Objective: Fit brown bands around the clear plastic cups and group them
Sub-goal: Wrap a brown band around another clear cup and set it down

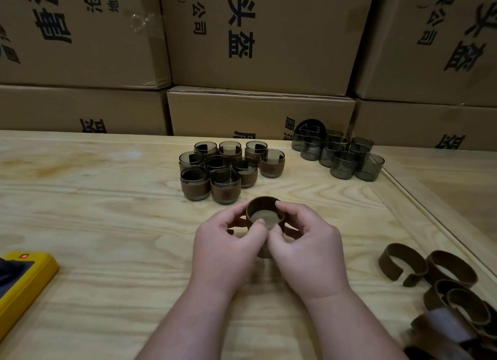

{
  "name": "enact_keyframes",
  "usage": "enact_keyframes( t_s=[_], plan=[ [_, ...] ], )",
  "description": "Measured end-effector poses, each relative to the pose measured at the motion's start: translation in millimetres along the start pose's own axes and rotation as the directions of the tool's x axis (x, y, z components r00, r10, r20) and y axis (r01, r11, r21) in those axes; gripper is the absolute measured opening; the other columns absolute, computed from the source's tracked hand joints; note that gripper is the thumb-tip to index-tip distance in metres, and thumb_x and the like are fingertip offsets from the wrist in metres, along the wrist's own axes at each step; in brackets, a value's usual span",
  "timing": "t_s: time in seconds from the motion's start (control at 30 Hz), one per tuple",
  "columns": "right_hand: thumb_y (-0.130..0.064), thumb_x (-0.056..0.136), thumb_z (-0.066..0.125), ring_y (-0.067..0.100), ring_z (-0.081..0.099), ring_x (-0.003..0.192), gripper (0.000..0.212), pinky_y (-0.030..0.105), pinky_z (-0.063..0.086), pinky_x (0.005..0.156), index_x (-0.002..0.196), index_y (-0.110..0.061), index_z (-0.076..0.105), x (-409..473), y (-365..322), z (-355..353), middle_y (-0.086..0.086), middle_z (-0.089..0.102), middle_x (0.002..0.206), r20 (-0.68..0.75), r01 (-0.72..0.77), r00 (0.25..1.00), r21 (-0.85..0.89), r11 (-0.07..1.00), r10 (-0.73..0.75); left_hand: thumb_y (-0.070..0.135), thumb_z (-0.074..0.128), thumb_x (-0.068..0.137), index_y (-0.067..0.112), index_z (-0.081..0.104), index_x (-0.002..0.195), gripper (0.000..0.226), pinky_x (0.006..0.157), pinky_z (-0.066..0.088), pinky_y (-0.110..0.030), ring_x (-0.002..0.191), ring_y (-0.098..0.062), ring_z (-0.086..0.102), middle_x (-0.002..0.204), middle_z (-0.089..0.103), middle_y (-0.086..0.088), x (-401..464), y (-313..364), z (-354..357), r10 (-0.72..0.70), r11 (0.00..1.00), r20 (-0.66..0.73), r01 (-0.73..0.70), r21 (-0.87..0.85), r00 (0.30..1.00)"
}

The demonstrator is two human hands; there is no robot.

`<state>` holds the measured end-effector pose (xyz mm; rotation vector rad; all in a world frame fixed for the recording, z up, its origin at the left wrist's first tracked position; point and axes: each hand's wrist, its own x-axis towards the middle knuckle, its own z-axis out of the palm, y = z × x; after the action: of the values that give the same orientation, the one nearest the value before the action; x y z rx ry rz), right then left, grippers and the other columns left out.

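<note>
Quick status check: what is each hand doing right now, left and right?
Left hand: fingers curled round the banded cup, holding it.
Right hand: also gripping the same cup, fingertip on the brown band's rim.

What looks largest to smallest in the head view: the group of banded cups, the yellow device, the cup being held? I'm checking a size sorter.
1. group of banded cups
2. yellow device, cut off by the frame edge and nearer the camera, so its rank is unsure
3. held cup
</note>
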<state>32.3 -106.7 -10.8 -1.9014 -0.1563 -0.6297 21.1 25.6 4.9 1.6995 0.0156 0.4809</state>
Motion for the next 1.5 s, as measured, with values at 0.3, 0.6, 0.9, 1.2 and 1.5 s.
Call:
enact_keyframes(
  t_s=[0.3,0.6,0.9,1.2,1.5],
  plan=[
    [-0.017,0.075,0.072,-0.012,0.069,0.092,0.054,0.005,0.052,0.075,0.108,-0.06,0.065,1,-9,-1,-0.046,0.066,0.095,0.019,-0.036,0.999,0.058,0.998,0.035,0.03,0.067,0.069,0.069,0.069,0.086,0.042,0.066,0.051,-0.009,0.074,0.005,0.07,0.088,0.075,0.029,-2,6,-1,0.003,0.999,0.05,-0.005,0.04,0.999],
    [-0.009,0.077,0.076,-0.015,0.067,0.092,0.043,0.001,0.048,0.074,0.113,-0.032,0.076,4,-1,-1,-0.029,0.071,0.094,0.02,-0.122,0.992,0.078,0.989,0.121,0.029,0.066,0.069,0.075,0.065,0.08,0.047,0.06,0.044,-0.003,0.065,0.012,0.064,0.082,0.074,0.032,-4,10,-2,-0.009,0.999,0.084,0.005,0.046,0.996],
    [-0.017,0.079,0.073,-0.015,0.067,0.085,0.035,0.002,0.048,0.066,0.112,-0.029,0.078,11,3,-1,-0.028,0.072,0.084,0.063,-0.258,0.966,0.09,0.962,0.253,0.038,0.061,0.075,0.052,0.076,0.099,0.031,0.071,0.045,-0.001,0.094,0.016,0.066,0.094,0.074,0.034,2,-4,-3,-0.11,0.992,0.156,0.099,0.079,0.982],
    [-0.017,0.097,0.068,-0.016,0.065,0.099,0.034,0.003,0.049,0.077,0.128,-0.031,0.07,11,2,-1,-0.032,0.072,0.099,0.169,-0.25,0.961,0.205,0.946,0.218,0.029,0.072,0.095,0.047,0.067,0.122,0.033,0.082,0.053,-0.017,0.099,0.006,0.07,0.108,0.076,0.016,6,-15,-3,-0.125,0.991,0.085,0.128,-0.033,0.989],
    [-0.029,0.072,0.085,0.006,0.07,0.113,0.081,0.022,0.057,0.091,0.141,-0.053,0.047,4,-2,3,-0.033,0.069,0.117,0.448,-0.209,0.893,0.304,0.929,0.054,0.04,0.06,0.101,0.026,0.078,0.101,0.023,0.069,0.055,-0.016,0.085,-0.004,0.075,0.091,0.08,0.01,12,-10,-9,-0.195,0.962,-0.13,0.163,-0.221,0.972]
  ],
)
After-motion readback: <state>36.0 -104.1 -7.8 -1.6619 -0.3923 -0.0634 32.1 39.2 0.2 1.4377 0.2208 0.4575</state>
